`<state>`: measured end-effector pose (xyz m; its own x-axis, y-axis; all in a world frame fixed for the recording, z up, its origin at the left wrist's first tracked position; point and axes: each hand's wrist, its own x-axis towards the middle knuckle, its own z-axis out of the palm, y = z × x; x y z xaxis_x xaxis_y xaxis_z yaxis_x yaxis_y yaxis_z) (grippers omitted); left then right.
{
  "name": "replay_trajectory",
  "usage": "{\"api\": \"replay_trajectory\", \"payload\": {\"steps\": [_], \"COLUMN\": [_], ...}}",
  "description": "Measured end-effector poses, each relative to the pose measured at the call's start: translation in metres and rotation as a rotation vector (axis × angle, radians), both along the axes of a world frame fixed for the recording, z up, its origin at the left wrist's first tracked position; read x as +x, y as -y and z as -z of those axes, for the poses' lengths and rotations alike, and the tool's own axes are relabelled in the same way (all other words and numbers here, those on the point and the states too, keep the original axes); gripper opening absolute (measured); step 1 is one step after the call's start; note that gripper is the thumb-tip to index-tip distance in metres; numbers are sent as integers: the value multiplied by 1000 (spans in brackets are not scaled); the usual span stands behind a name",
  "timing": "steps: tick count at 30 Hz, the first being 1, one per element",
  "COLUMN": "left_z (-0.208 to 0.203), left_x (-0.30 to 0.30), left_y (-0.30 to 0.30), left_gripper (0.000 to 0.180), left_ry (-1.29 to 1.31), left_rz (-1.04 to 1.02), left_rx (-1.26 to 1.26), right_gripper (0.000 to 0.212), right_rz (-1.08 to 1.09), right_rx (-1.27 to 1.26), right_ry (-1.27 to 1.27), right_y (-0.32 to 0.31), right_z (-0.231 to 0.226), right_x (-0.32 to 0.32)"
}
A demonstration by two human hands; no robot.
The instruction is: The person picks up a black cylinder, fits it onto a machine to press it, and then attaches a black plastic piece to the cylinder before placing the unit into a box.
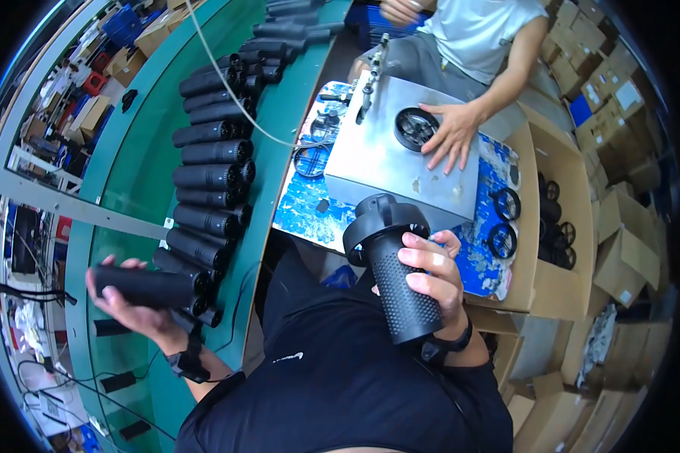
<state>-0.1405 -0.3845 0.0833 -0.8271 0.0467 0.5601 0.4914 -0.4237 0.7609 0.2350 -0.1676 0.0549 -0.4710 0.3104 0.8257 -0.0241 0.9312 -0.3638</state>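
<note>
The right hand is clamped around a black handheld device with a dimpled grip and a round ringed head, holding it upright in front of the person's chest, its head close to the near edge of a grey metal fixture box. The left hand is closed on a black cylinder, which it holds lying sideways over the green bench, at the near end of a long row of matching black cylinders (the row curves away along the bench toward the top of the view). The two hands are well apart, one on each side of the body.

The metal box sits on a blue, worn mat. A co-worker's hand rests flat on top of the box, just beside a round black fan part set in its surface. A thin cable runs across the bench toward the box. To the right, an open cardboard box holds black ring-shaped parts, and more cartons are stacked beyond it.
</note>
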Motion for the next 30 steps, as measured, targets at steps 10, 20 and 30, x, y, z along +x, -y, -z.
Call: {"api": "replay_trajectory", "payload": {"steps": [10, 20, 30], "left_z": [60, 73, 93], "left_x": [108, 147, 149], "left_y": [-113, -124, -120], "left_gripper": [73, 78, 76], "left_ry": [200, 52, -5], "left_rz": [865, 1111, 1122], "left_rx": [-351, -519, -599], "right_gripper": [82, 46, 38], "right_rz": [311, 712, 764], "right_rx": [-256, 225, 10], "right_ry": [-218, 374, 349], "right_y": [23, 75, 81], "right_z": [23, -7, 8], "right_x": [74, 128, 142]}}
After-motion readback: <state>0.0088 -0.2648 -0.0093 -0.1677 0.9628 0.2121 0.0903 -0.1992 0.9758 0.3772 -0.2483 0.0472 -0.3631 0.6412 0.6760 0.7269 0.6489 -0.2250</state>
